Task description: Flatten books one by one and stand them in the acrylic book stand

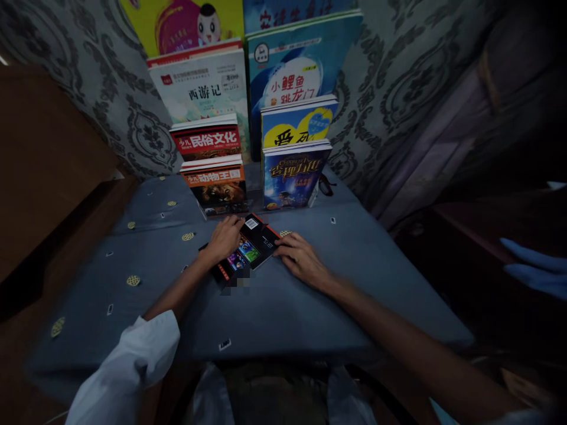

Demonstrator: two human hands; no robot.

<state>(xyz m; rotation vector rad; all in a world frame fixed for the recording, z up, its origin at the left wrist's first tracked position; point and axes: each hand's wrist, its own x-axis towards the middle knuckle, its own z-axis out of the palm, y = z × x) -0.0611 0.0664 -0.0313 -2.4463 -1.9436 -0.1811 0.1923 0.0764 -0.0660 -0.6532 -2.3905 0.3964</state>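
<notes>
A dark book (257, 247) lies at a slant on the cloth-covered table, its back cover up. The cover has a white barcode, small colourful pictures and an orange-red edge. My left hand (225, 237) is over the book's left side, its fingers bent near the top edge. At the right edge, the fingers of my right hand (302, 258) are closed on the book's side, thumb below. Just beyond my hands stand two rows of upright books, with an animal book (219, 188) in front on the left and a blue-purple book (295, 176) in front on the right.
Behind the books hangs a patterned curtain (137, 112). Dark glasses (326, 185) lie beside the right row. A grey-blue tablecloth (310, 319) covers the table. Brown wooden furniture (44, 153) stands at the left, and something light blue (535, 268) shows at the right.
</notes>
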